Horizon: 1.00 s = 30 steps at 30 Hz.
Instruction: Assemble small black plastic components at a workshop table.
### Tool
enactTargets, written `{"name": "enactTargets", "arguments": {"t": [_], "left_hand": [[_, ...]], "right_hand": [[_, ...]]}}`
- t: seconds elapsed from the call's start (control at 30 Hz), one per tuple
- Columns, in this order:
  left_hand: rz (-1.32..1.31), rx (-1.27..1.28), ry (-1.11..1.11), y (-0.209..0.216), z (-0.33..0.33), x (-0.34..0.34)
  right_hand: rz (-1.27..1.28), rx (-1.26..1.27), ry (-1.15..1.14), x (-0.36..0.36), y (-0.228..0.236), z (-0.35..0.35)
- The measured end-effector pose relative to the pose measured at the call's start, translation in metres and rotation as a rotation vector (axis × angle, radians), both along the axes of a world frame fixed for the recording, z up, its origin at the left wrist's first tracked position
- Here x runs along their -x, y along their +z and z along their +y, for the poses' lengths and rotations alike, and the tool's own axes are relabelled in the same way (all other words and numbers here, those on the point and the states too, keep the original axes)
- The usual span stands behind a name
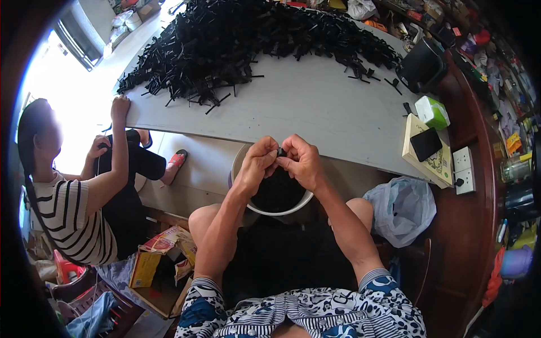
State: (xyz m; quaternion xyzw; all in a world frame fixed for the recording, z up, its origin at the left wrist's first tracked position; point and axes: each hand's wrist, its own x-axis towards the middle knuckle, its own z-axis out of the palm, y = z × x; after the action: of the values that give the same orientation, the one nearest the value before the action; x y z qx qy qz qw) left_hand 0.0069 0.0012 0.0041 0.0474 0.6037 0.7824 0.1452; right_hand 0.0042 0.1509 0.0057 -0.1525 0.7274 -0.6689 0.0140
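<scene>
My left hand (pixel 260 159) and my right hand (pixel 300 159) meet above a white bucket (pixel 279 213). Between their fingertips they pinch one small black piece (pixel 280 152), too small to make out its exact kind. Both hands are closed, with thumbs and forefingers pressed together around it. Dark pieces (pixel 278 192) lie inside the bucket, below my wrists. On the table past my hands spreads a large heap of black strip-like pieces (pixel 225 42), several with thin ends sticking out.
A grey-white table (pixel 315 96) stands ahead. At its right are a black kettle (pixel 421 65), a green-and-white box (pixel 433 112), a thick book (pixel 437 163) and a phone (pixel 426 145). A plastic bag (pixel 403 211) hangs right. A co-worker (pixel 73 191) sits left beside a cardboard box (pixel 155 293).
</scene>
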Motion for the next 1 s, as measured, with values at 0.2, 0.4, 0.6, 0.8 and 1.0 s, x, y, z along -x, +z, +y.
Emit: {"name": "enactTargets", "arguments": {"t": [0.2,0.4,0.6,0.8,1.0], "left_hand": [[-0.099,-0.142,0.11,-0.006,0.01,0.0],[0.06,-0.077,0.201,-0.006,0.021,-0.005],[-0.016,0.548,-0.009,-0.014,0.005,0.0],[0.561,1.103,0.025,-0.021,0.014,-0.013],[0.512,1.079,-0.12,-0.009,0.017,-0.024]], "right_hand": [[0.132,-0.096,-0.001,-0.001,-0.002,0.001],[0.283,-0.172,-0.064,-0.007,-0.001,0.002],[0.185,-0.464,-0.385,0.035,0.013,0.062],[0.034,-1.43,-0.804,0.145,0.025,0.233],[-0.398,-1.44,-0.929,0.198,-0.022,0.267]]}}
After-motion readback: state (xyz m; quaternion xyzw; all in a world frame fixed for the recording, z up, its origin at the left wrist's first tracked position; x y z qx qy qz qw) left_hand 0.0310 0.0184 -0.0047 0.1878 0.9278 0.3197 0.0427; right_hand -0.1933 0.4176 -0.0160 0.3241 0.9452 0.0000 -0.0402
